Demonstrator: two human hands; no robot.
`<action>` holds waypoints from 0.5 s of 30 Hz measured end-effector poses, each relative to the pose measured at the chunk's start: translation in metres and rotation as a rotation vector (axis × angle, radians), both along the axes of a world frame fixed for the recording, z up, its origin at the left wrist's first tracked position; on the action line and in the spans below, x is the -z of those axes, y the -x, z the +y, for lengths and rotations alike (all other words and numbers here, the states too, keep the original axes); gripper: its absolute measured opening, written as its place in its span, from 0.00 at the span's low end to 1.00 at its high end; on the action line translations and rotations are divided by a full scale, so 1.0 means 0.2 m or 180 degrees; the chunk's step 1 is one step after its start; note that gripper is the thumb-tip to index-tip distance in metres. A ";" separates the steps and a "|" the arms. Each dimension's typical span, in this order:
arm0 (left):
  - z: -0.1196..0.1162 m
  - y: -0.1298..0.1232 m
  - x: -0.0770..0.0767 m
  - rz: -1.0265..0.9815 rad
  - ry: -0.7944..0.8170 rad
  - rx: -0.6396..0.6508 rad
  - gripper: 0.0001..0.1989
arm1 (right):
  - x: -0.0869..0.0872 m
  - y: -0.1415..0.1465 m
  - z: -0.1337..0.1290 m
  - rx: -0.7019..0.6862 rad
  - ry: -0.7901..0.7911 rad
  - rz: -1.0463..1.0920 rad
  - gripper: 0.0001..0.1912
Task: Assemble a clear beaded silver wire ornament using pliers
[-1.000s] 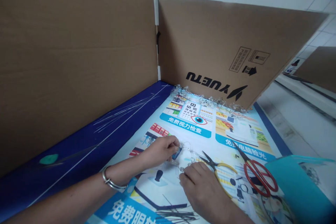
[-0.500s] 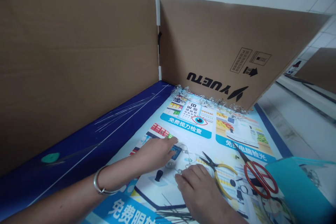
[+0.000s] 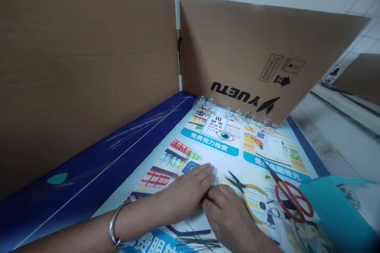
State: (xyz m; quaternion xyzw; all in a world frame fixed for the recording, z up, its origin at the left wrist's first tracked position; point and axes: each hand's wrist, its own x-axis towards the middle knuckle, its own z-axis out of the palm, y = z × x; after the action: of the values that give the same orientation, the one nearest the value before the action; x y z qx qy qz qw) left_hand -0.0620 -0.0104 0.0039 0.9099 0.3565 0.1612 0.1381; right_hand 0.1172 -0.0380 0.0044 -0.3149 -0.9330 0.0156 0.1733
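- my left hand (image 3: 194, 189) lies palm down with its fingers fairly straight, tips against the right; whether it grips anything, i can't tell.
- my right hand (image 3: 227, 209) has its fingers curled in, but what they pinch, if anything, is hidden from me.
- a faint, clear, wiry piece (image 3: 219, 178) peeks out by the fingertips where both hands meet, over the printed white-and-blue sheet (image 3: 221, 162); most of it is covered.
- working this blind, i'd worry about a thin part bending or slipping loose, since my own fingers block the view.
- the black-nosed pliers with yellow handles (image 3: 240, 186) lie just beside my right hand; a sideways swing of the knuckles could knock them.
- the red-handled scissors (image 3: 280, 183) sit farther right, blades pointing away from me, so a careless reach beyond the pliers might catch their tips.
- thin dark strands (image 3: 202, 242) lie loose near my right wrist, and a dragged forearm could scatter them.
- the turquoise open-looking holder (image 3: 335, 205) at the right has a clear tangled bundle (image 3: 352, 195) showing by its upper edge; its depth and full contents i can't make out.
- clear wiry pieces (image 3: 234, 115) line the foot of the printed brown cardboard panel (image 3: 237, 47), outside the holder; bunched like that, they could snag each other if one were pulled.
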 end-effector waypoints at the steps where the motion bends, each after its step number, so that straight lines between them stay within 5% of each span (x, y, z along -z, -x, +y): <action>1: -0.01 0.00 0.03 0.0130 -0.0012 -0.0027 0.27 | 0.01 0.00 0.00 0.0025 0.0018 0.0019 0.08; 5: -0.02 0.00 0.09 0.0371 -0.0161 -0.0227 0.29 | 0.05 0.02 0.00 0.0114 0.0129 0.0096 0.08; 15: -0.03 0.08 0.05 0.0329 -0.0077 -0.0185 0.30 | 0.00 0.01 -0.02 0.0363 0.0807 0.0661 0.08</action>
State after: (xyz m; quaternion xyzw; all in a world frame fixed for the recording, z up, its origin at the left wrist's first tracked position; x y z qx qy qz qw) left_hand -0.0773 -0.0168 -0.0071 0.9079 0.3874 0.1222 0.1038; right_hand 0.1147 -0.0423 0.0037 -0.3833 -0.8813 0.1557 0.2283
